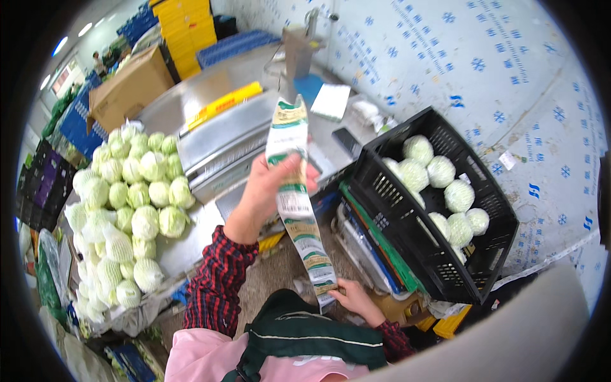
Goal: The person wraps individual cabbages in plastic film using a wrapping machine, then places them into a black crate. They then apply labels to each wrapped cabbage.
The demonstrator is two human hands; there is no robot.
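Note:
A long strip of printed labels (305, 227), white with green and tan bands, hangs between my two hands. My left hand (274, 184) grips its upper part, thumb across the front. Lower down, the fingers of my right hand (353, 298) pinch the strip near its bottom end. Left of my hands, many pale green cabbages (145, 222) are piled on a metal table, several of them in white foam net sleeves (119, 246). On the right a black plastic crate (432, 224) holds wrapped round cabbages (459, 196).
A steel wrapping machine (229, 138) with a yellow bar (224, 105) stands behind my left hand. A dark phone (347, 142) and a white paper pad (330, 101) lie beyond the strip. A cardboard box (133, 88) and stacked yellow crates (184, 36) stand at the back left.

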